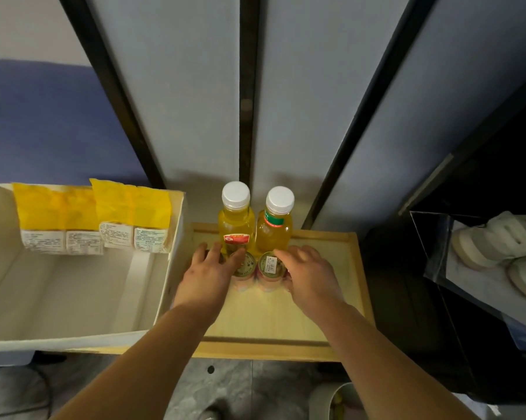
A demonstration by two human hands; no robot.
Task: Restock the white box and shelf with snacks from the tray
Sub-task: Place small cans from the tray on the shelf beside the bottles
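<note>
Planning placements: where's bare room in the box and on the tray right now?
White box: floor bare from the yellow packs at the far wall to the near wall. Tray: near half bare, plus a strip along the right rim. Crowded: tray's far middle, two bottles with cans in front, left hand and right hand on them.

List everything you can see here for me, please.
white box: one, white, left of the tray
snack packets: two bundles, yellow, leaning on the box's far wall
tray: one, pale wood, centre
bottles: two, yellow with white caps, tray's far end
small cans: two showing, lidded, before the bottles
shoes: one pair, white, clear case at right
left hand: one, at the cans' left side
right hand: one, at the cans' right side
</note>
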